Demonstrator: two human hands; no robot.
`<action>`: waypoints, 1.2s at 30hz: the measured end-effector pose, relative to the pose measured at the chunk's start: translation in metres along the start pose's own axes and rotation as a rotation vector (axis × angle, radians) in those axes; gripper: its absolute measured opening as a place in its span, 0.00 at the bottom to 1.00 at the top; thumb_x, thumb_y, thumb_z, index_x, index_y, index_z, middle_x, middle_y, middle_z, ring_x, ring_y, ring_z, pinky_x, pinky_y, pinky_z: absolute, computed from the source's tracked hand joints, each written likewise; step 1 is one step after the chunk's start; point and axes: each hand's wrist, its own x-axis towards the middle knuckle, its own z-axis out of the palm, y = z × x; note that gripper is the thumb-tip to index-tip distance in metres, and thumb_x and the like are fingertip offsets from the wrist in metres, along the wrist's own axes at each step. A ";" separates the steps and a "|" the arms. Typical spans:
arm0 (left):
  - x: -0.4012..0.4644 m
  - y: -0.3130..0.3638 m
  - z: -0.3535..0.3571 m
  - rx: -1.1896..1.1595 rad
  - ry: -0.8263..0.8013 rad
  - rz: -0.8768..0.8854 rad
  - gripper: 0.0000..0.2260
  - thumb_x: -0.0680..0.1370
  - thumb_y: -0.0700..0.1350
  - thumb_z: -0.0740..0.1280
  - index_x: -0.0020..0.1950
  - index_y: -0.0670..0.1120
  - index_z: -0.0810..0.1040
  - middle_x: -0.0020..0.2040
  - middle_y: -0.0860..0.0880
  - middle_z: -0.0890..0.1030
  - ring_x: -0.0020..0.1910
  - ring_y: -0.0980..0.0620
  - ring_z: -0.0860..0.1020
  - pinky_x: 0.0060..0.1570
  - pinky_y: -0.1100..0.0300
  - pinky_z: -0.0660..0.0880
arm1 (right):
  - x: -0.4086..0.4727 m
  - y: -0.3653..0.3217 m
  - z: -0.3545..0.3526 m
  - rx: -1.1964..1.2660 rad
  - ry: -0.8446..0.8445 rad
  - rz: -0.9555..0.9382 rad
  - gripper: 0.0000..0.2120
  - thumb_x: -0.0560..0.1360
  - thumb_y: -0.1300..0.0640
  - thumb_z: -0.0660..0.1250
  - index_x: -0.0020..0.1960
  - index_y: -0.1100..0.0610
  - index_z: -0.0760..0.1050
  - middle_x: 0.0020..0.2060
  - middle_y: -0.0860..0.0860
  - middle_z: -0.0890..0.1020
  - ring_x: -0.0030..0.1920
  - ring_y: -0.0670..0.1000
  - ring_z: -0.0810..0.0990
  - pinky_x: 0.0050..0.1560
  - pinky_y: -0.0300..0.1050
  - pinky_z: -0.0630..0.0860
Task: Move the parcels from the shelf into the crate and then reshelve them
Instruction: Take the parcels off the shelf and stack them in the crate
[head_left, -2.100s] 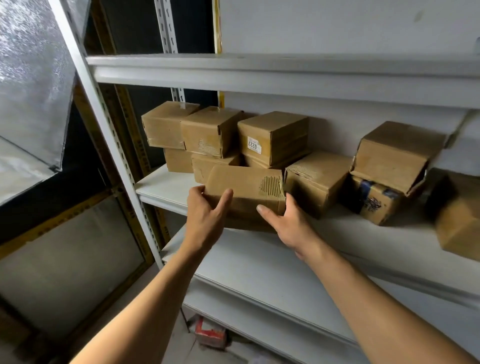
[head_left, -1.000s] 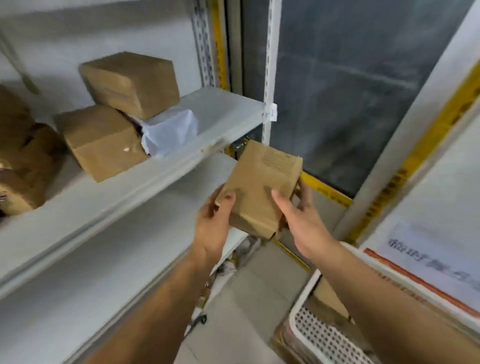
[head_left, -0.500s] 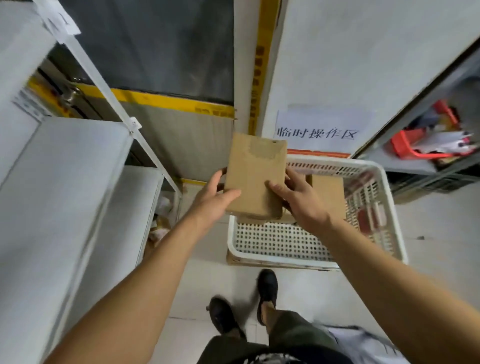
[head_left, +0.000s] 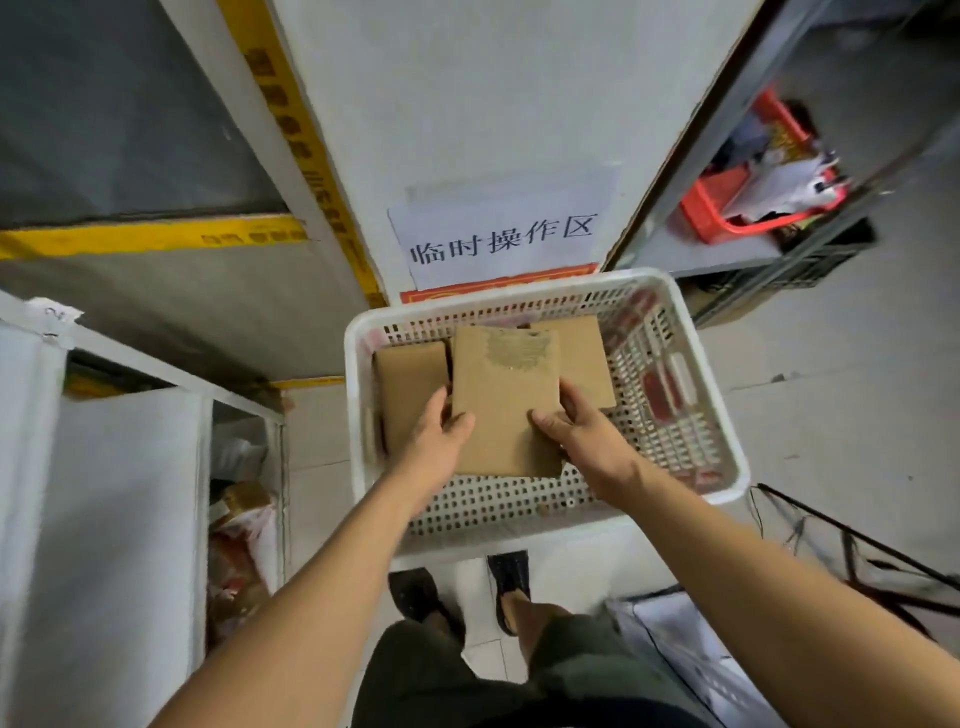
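Both hands hold one brown parcel (head_left: 506, 400) by its sides, left hand (head_left: 439, 441) at 9 o'clock, right hand (head_left: 582, 431) at 3, keeping it flat above the white crate (head_left: 727, 457), where two parcels already lie.

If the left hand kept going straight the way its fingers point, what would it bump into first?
Probably the smaller cardboard parcel lying in the white crate: the left hand, gripping the held parcel, points toward it, though depth is unclear.
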 end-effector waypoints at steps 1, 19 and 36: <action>0.014 0.001 0.012 0.000 -0.023 -0.019 0.31 0.84 0.55 0.65 0.84 0.58 0.56 0.77 0.54 0.70 0.72 0.50 0.73 0.73 0.44 0.71 | 0.006 0.004 -0.012 -0.005 0.039 0.004 0.32 0.80 0.50 0.73 0.81 0.46 0.65 0.71 0.49 0.80 0.67 0.53 0.81 0.68 0.57 0.79; 0.108 -0.037 -0.015 0.038 0.218 -0.058 0.27 0.86 0.52 0.61 0.85 0.55 0.58 0.80 0.48 0.70 0.75 0.46 0.71 0.75 0.44 0.69 | 0.122 0.014 0.035 -0.055 -0.028 0.023 0.28 0.85 0.55 0.66 0.83 0.48 0.63 0.71 0.46 0.78 0.67 0.46 0.79 0.67 0.44 0.78; 0.114 -0.048 -0.047 0.237 0.510 -0.138 0.24 0.89 0.48 0.52 0.86 0.53 0.53 0.72 0.40 0.74 0.66 0.40 0.76 0.66 0.46 0.76 | 0.154 0.032 0.114 -0.174 -0.031 0.106 0.29 0.85 0.50 0.66 0.83 0.44 0.62 0.75 0.48 0.74 0.72 0.55 0.75 0.72 0.62 0.75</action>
